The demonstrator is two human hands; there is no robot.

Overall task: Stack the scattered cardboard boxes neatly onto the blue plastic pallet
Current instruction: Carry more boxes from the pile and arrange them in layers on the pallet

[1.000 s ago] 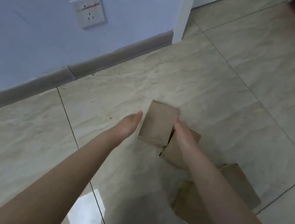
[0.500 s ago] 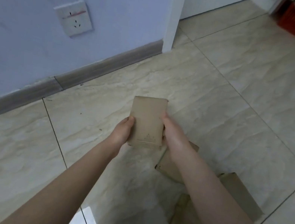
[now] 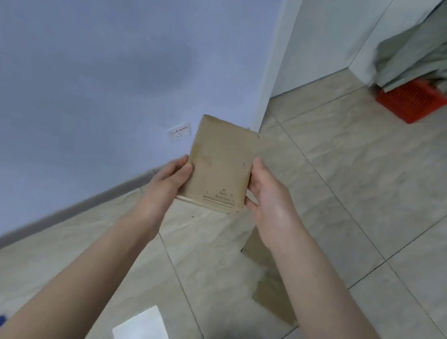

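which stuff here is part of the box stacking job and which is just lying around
Job: cardboard box held by left hand and right hand; boxes on the floor.
Lying about: red basket, grey-green bundle, wall socket.

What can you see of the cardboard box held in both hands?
The cardboard box is plain brown, rectangular and taller than wide, its broad face toward the camera, scuffed, with a small printed mark of stacked lines near the lower edge. It is held upright, clear of the floor. The left hand grips its left edge, the right hand its right edge.
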